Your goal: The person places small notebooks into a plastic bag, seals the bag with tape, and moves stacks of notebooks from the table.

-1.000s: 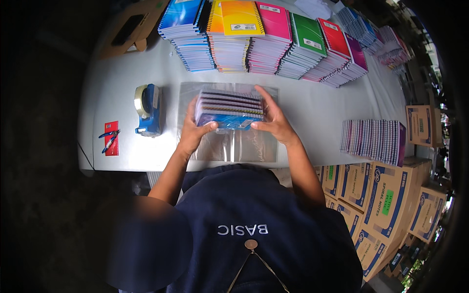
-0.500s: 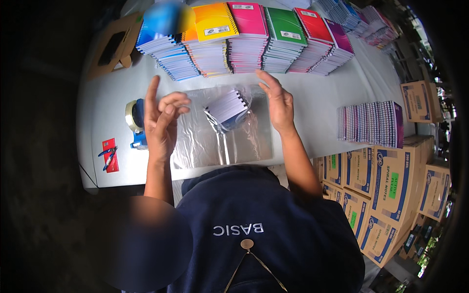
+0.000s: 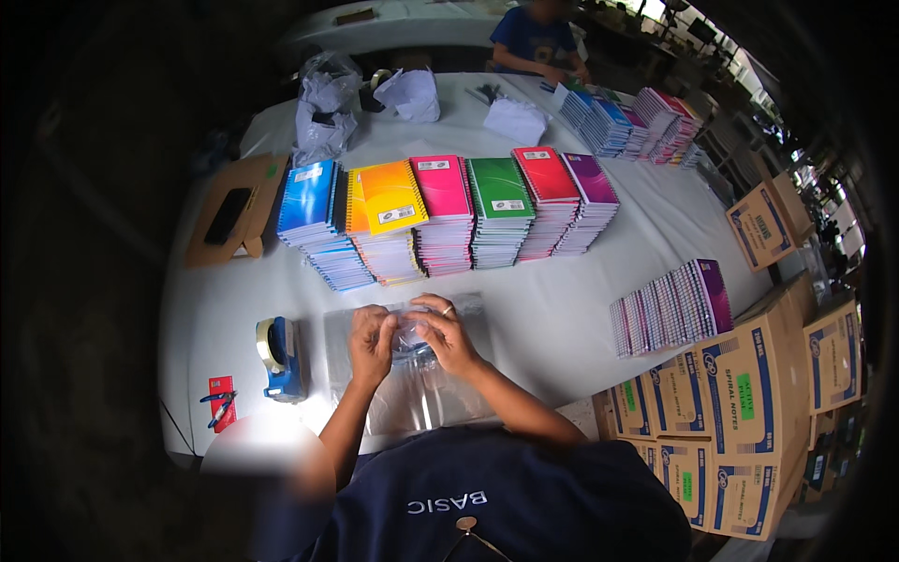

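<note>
Both hands meet over a small stack of notebooks in front of me, mostly hidden by my fingers. My left hand [image 3: 372, 345] is closed, thumb and fingers pinching clear plastic wrap [image 3: 409, 332] on the stack's left side. From the right, my right hand [image 3: 449, 337], a ring on one finger, bends its fingers and thumb round the same wrap. Beneath them lies a pile of clear plastic sheets [image 3: 435, 403] on the white table. Left of the sheets stands a blue tape dispenser [image 3: 292, 361] with a roll of tape.
Beyond my hands stand tall stacks of spiral notebooks [image 3: 503, 187] in several colours. A row of purple notebooks [image 3: 670, 309] lies at right, above cardboard cartons [image 3: 749, 393]. Pliers [image 3: 221, 408] rest on a red card at left. Across the table sits another person [image 3: 536, 42].
My hands, apart and raised with fingers spread before, have come together on the wrapped notebook stack. The view has tilted up, showing the table's far side and another person.
</note>
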